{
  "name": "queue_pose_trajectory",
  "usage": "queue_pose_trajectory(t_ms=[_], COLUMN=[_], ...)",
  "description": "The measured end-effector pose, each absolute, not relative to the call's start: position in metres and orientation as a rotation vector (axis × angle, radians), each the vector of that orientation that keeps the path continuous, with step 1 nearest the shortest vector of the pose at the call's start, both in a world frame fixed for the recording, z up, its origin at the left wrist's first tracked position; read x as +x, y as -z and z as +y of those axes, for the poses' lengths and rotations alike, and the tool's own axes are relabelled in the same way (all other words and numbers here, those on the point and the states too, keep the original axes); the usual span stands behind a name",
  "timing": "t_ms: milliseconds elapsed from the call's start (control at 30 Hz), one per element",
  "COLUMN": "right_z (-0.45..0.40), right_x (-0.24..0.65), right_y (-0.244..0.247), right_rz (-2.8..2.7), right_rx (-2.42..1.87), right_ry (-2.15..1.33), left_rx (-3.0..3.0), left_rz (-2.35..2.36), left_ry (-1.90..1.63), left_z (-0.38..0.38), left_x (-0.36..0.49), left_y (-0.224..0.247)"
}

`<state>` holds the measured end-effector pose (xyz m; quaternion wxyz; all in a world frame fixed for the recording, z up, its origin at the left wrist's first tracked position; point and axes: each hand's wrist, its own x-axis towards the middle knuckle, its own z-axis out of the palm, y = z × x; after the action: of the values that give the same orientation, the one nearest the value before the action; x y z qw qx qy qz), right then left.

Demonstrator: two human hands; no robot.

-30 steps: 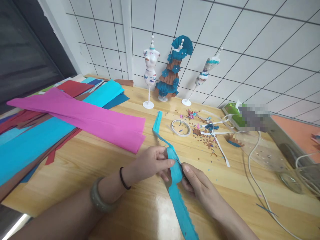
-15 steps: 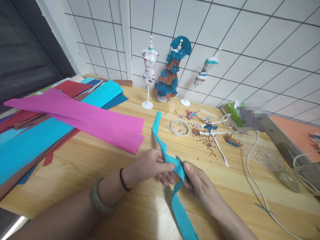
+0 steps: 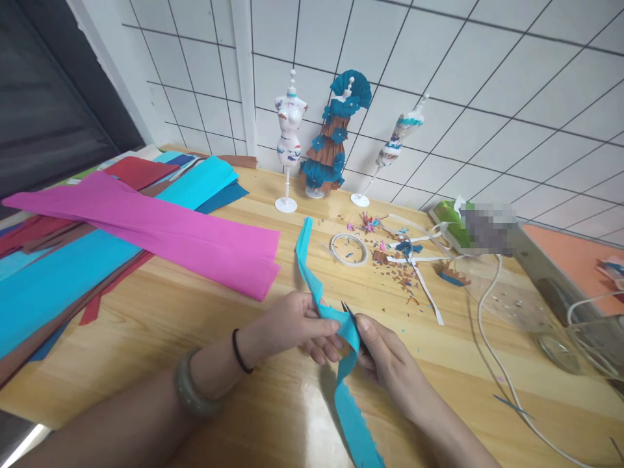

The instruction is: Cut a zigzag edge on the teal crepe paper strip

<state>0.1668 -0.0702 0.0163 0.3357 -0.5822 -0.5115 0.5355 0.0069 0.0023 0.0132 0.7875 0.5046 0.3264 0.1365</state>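
A long turquoise paper strip (image 3: 353,416) runs twisted across the wooden table, its lower part showing a scalloped edge. Near its middle, my left hand (image 3: 312,328) pinches it with the thumb on top and the other fingers beneath. Dark scissors (image 3: 351,317) are in my right hand (image 3: 385,351), with their narrow tips at the strip's upper edge, just right of my left thumb. My right palm hides most of the handles.
Pink crepe paper (image 3: 195,234) lies over coloured sheets at left. Behind stand a bare mannequin (image 3: 291,130), a dressed one (image 3: 331,143) and a tilted one (image 3: 400,140). A tape roll (image 3: 349,249), paper scraps (image 3: 402,273) and a white cable (image 3: 492,357) are at right.
The whole view has shifted very slightly. Both hands, the strip and the scissors keep nearly the same positions relative to each other.
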Motion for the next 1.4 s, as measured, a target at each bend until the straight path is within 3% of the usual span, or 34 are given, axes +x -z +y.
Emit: queue_pose_trajectory(t_ms=[733,1067,1400], right_z=[-0.067,-0.066,-0.075], right_x=[0.168,0.167,0.153], right_y=[-0.017,-0.022,-0.004], right_rz=[-1.228,-1.429,-1.318], right_rx=[-1.527,-1.500,-1.442], right_ry=[-1.337,-1.330,-1.386], left_rx=[1.048,1.106,0.724], left_rz=[0.653,0.695,0.475], left_ry=[-0.295,-0.377,-0.536], left_z=[0.007,0.011,0.015], left_x=[0.003,0.001,-0.002], left_y=[-0.015,-0.014,-0.011])
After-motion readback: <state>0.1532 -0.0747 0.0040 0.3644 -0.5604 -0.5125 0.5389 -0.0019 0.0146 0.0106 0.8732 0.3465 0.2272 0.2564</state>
